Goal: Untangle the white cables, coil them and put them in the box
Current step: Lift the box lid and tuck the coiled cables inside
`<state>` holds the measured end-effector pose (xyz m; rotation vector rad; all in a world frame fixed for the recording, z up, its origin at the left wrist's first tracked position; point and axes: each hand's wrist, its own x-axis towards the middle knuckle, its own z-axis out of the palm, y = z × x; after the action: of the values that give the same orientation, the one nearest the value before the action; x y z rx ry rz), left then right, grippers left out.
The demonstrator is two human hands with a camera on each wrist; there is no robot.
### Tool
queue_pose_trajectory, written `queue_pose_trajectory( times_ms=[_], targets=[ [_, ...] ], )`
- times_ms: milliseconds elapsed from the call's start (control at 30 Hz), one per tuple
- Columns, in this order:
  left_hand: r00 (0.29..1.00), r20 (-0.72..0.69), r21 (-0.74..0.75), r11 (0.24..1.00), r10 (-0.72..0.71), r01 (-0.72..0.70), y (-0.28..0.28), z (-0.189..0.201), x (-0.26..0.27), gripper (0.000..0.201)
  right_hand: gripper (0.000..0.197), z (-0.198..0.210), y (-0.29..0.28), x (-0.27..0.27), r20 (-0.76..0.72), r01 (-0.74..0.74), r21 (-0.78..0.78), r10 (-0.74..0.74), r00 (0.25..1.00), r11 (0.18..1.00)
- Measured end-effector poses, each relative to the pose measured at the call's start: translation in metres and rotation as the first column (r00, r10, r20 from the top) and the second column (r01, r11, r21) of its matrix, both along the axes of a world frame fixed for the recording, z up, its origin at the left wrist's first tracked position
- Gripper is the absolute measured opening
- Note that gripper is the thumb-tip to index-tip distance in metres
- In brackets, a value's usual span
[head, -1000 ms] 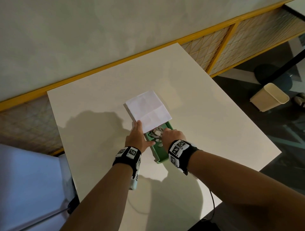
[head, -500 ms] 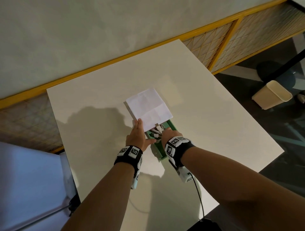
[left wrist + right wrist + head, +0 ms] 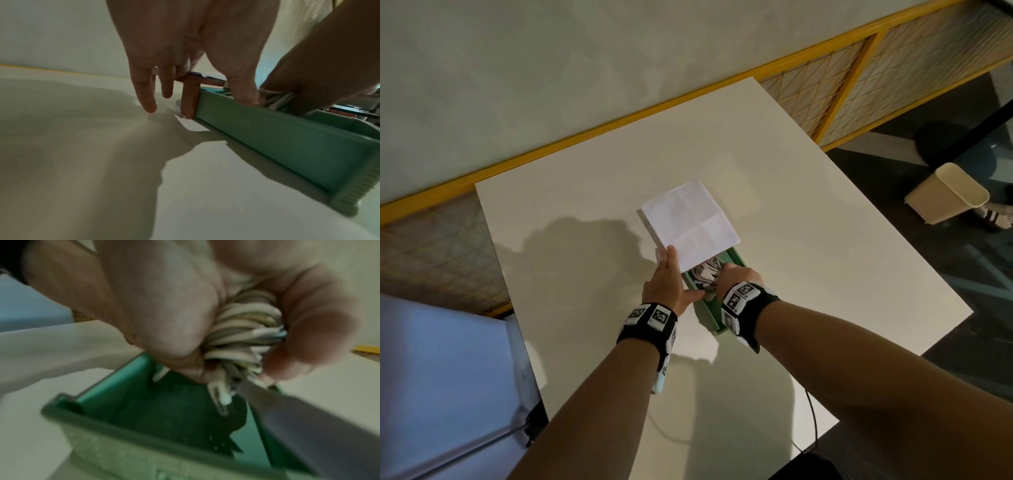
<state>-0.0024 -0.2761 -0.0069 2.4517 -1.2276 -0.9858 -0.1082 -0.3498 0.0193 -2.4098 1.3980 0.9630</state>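
Observation:
A green box tray (image 3: 708,317) lies on the white table (image 3: 585,205), half slid out of its white sleeve (image 3: 690,226). My right hand (image 3: 736,279) grips a coiled bundle of white cables (image 3: 705,272) inside the tray, close to the sleeve's mouth. In the right wrist view the cables (image 3: 242,324) sit between thumb and fingers (image 3: 318,321) above the tray's floor (image 3: 164,410). My left hand (image 3: 667,284) lies along the sleeve's left side with straight fingers (image 3: 146,97). Its thumb (image 3: 242,91) presses on the tray's wall (image 3: 277,129).
A beige bin (image 3: 948,193) stands on the floor to the right, next to a shoe (image 3: 996,219). A yellow-framed mesh fence (image 3: 842,75) runs behind the table. A black cord (image 3: 813,421) hangs over the near table edge. A pale blue surface (image 3: 441,377) lies at the left.
My right wrist has turned and the hand has pushed the cable bundle further up the tray towards the sleeve. The left hand stays where it was.

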Motion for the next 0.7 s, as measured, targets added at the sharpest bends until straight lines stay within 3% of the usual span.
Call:
queue_pose_trajectory(
  times_ms=[300, 467, 700],
  targets=[
    [0.999, -0.039, -0.020, 1.000, 0.013, -0.014, 0.000, 0.003, 0.000, 0.113, 0.028, 0.005, -0.003, 0.007, 0.010, 0.010, -0.005, -0.010, 1.000, 1.000],
    [0.973, -0.178, -0.139, 0.975, 0.149, -0.175, 0.003, 0.006, -0.001, 0.085, 0.023, -0.005, 0.000, -0.003, 0.066, 0.017, -0.016, -0.016, 0.998, 1.000],
    [0.916, -0.231, -0.194, 0.907, 0.328, -0.374, -0.002, 0.000, -0.013, 0.080, 0.025, -0.016, 0.001, -0.005, 0.124, 0.075, -0.017, -0.072, 0.990, 0.997]
  ],
)
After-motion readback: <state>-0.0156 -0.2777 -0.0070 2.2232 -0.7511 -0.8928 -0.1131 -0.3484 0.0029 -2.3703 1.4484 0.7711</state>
